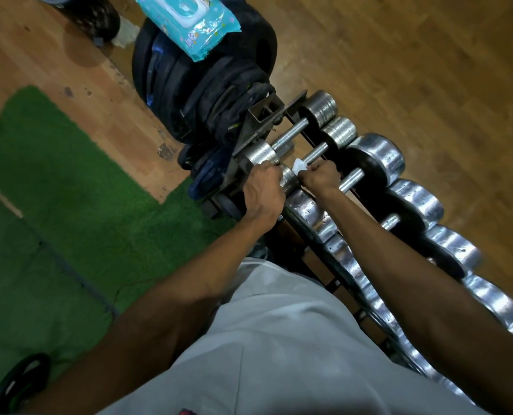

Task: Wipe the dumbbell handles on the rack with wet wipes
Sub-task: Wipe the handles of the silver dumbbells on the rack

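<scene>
A dark metal rack (pixel 264 115) carries a row of chrome dumbbells running from the middle to the lower right. My right hand (pixel 321 175) is closed around the threaded handle (pixel 318 152) of the second dumbbell, with a white wet wipe (pixel 299 166) bunched between fingers and bar. My left hand (pixel 264 190) grips the near chrome end (pixel 288 179) of that same dumbbell. The first dumbbell's handle (pixel 291 133) lies just beyond, bare. A blue pack of wet wipes (pixel 189 19) rests on top of the black weight plates (pixel 207 94).
Bigger dumbbells (pixel 413 202) fill the rack toward the lower right, partly under my right forearm. Green turf (pixel 54 220) covers the floor at left, wood flooring (pixel 398 55) lies beyond the rack. A black plate (pixel 21 381) lies at the lower left corner.
</scene>
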{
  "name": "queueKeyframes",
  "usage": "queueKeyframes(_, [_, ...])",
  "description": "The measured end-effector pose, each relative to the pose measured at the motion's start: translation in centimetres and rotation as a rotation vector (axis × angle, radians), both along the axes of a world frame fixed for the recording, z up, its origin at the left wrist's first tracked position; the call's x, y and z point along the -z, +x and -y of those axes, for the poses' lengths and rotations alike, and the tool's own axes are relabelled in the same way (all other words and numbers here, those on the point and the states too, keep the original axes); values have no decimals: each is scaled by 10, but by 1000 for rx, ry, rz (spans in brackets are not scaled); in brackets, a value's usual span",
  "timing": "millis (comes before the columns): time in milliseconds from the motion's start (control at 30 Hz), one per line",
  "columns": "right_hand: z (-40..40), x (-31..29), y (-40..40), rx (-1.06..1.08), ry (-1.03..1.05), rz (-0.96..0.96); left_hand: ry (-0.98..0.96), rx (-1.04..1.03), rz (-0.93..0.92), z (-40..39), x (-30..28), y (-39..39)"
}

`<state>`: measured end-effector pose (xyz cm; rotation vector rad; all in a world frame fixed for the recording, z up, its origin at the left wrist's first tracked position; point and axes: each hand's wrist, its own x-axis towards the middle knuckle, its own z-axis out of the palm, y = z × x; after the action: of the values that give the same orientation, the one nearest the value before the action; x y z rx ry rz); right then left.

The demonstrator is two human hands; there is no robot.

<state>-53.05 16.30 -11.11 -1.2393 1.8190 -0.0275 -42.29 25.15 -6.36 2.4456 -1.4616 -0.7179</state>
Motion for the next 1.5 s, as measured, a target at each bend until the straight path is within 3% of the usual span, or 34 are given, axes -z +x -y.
queueKeyframes(233, [11, 5, 5, 174, 179, -3, 19, 0, -27, 0, -3, 2])
queueKeyframes(367, [10, -5, 1, 401, 258, 209, 16, 15, -37, -1, -4, 3])
queueKeyframes(600, [14, -27, 6, 539, 365, 480, 44, 43, -31, 1, -8, 2])
queueKeyframes(800, [23, -25, 13, 769, 405, 702, 54, 46, -21, 1, -9, 2])
queueKeyframes(1067, [14, -4, 6, 1087, 331, 728, 62, 47, -21, 0, -12, 3])
queueKeyframes(1167, [11, 6, 8, 1001, 339, 673, 52, 43, -12, 0, -10, 4])
queueKeyframes(1333, [12, -2, 10, 596, 321, 486, 39, 23, -8, 1, -8, 2])
queueKeyframes(1500, [11, 11, -3, 435, 212, 294, 43, 32, 11, 1, -7, 0])
